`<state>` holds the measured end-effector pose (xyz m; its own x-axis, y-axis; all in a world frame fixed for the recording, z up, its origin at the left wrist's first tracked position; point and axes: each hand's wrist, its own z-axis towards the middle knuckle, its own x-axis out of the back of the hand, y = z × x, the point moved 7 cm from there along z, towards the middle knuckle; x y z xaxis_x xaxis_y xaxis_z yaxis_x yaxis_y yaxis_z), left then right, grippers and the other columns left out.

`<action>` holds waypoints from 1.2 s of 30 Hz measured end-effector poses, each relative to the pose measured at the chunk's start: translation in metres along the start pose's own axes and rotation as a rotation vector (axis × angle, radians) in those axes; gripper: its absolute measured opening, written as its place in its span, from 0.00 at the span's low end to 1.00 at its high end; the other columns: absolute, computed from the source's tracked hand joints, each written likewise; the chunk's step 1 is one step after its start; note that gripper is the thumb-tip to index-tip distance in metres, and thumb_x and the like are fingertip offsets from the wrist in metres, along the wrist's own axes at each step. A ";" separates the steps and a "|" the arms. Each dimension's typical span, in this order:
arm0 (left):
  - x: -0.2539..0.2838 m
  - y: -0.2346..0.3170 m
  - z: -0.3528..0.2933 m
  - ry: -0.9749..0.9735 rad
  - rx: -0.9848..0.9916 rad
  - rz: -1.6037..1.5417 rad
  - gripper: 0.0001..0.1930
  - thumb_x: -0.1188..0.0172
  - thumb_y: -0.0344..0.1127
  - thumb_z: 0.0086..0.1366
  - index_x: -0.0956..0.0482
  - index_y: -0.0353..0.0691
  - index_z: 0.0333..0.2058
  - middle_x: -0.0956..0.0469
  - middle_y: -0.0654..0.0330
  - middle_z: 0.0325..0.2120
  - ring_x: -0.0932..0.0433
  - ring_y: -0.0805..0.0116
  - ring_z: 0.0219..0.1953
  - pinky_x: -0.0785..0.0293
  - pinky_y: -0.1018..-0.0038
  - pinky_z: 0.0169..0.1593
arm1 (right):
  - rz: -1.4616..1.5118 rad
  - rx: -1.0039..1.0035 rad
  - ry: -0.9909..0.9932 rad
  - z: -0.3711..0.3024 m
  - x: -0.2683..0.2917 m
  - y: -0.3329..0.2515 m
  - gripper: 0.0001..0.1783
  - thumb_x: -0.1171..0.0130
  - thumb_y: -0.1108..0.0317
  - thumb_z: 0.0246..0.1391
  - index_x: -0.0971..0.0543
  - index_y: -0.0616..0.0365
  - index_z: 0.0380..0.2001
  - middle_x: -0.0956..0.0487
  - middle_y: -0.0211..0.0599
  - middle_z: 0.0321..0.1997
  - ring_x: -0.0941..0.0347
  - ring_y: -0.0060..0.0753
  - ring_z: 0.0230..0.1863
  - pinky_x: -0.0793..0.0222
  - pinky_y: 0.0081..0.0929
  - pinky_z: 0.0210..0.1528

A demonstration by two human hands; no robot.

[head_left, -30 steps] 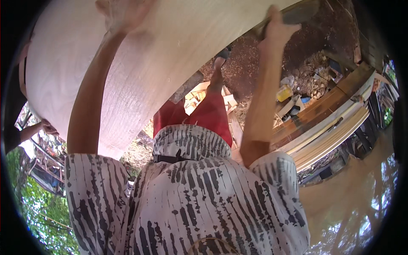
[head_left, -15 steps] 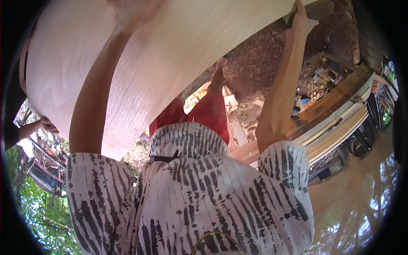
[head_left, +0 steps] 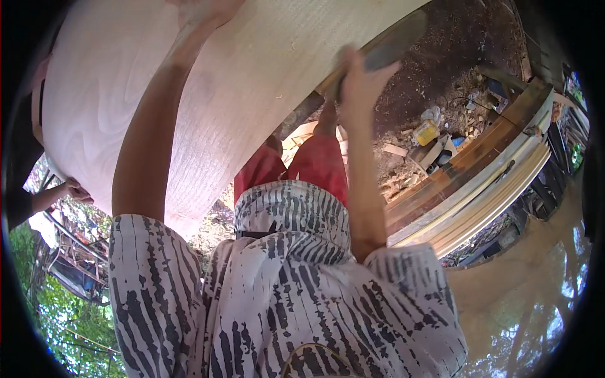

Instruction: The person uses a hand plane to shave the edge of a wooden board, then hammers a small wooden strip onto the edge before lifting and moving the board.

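Note:
A large pale plywood sheet (head_left: 239, 82) slants across the upper left in front of me. My left hand (head_left: 211, 9) rests on its face at the top edge of the view, thumb spread aside, the other fingers mostly cut off. My right hand (head_left: 365, 82), smeared by motion, is closed on a long dark tool (head_left: 394, 41) at the sheet's right-hand edge. Blur hides the tool's exact kind, and I cannot tell whether it touches the sheet.
At the far left another person's hand (head_left: 77, 190) is by the sheet's lower edge. Brown planks (head_left: 466, 154) and stacked pale strips (head_left: 485, 205) lie at the right. Wood scraps and a yellow container (head_left: 426, 132) are on the shaving-strewn ground (head_left: 454, 69).
My right hand and the dark tool have moved left and nearer along the sheet's edge. My left hand stays on the sheet, shifted slightly in view.

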<state>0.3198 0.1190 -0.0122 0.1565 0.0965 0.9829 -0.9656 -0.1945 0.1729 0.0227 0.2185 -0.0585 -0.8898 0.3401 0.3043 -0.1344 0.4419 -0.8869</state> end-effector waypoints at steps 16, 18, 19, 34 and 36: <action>-0.017 -0.021 0.007 0.026 -0.010 0.089 0.38 0.50 0.68 0.69 0.44 0.66 0.73 0.53 0.67 0.78 0.62 0.49 0.79 0.67 0.26 0.70 | 0.275 -0.313 -0.398 -0.134 0.014 0.020 0.52 0.31 0.65 0.57 0.54 0.72 0.71 0.31 0.55 0.63 0.30 0.41 0.60 0.34 0.35 0.64; -0.027 0.004 0.014 0.011 0.008 0.038 0.38 0.49 0.67 0.69 0.44 0.66 0.73 0.53 0.67 0.78 0.62 0.50 0.79 0.67 0.26 0.70 | -0.017 -0.015 -0.123 -0.065 0.033 0.028 0.53 0.29 0.63 0.57 0.53 0.74 0.71 0.32 0.55 0.65 0.32 0.43 0.62 0.36 0.34 0.65; -0.029 0.013 0.026 -0.001 0.045 -0.004 0.37 0.48 0.66 0.70 0.45 0.65 0.73 0.53 0.67 0.78 0.63 0.51 0.79 0.68 0.26 0.70 | -0.006 -0.008 -0.123 -0.033 0.027 0.015 0.53 0.29 0.63 0.57 0.53 0.74 0.71 0.32 0.55 0.65 0.32 0.43 0.62 0.36 0.34 0.65; -0.047 0.177 0.166 -0.046 -0.297 -0.124 0.34 0.50 0.68 0.66 0.33 0.67 0.69 0.46 0.68 0.76 0.56 0.51 0.78 0.68 0.25 0.68 | 0.142 0.301 0.043 0.538 0.078 -0.196 0.60 0.27 0.57 0.52 0.57 0.69 0.74 0.39 0.65 0.70 0.35 0.55 0.67 0.36 0.44 0.68; -0.053 0.186 0.168 -0.066 -0.308 -0.114 0.36 0.54 0.69 0.67 0.34 0.64 0.70 0.47 0.67 0.76 0.56 0.50 0.78 0.69 0.29 0.70 | 0.151 0.339 0.032 0.540 0.086 -0.191 0.58 0.27 0.59 0.51 0.54 0.69 0.72 0.37 0.63 0.69 0.34 0.53 0.66 0.36 0.44 0.68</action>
<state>0.1670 -0.0861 -0.0215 0.2710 0.0350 0.9619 -0.9568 0.1189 0.2653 -0.2635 -0.2848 -0.0506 -0.8972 0.4088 0.1669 -0.1440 0.0864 -0.9858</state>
